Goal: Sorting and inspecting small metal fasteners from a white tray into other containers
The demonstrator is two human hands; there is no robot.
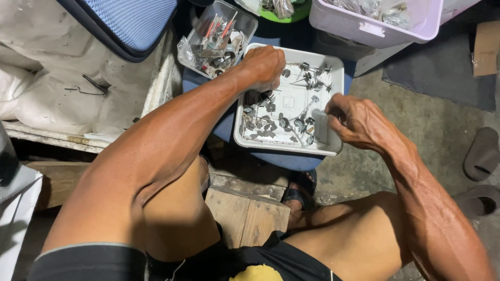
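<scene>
Knees: bare, below both hands.
Left hand [265, 66]: fist closed, contents hidden, over tray [333, 104] far-left corner.
Right hand [354, 118]: fingers curled, seems empty.
Metal parts [291, 122]: just left of right hand; long stems point away.

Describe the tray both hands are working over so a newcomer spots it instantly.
Start at the blue cushioned seat in front of the person's knees. On it sits a shallow white rectangular tray scattered with small metal parts; the left hand is at its far-left corner, the right hand over its right edge. Unlike the clear tub and lilac bin behind, it is low and opaque white.
</scene>
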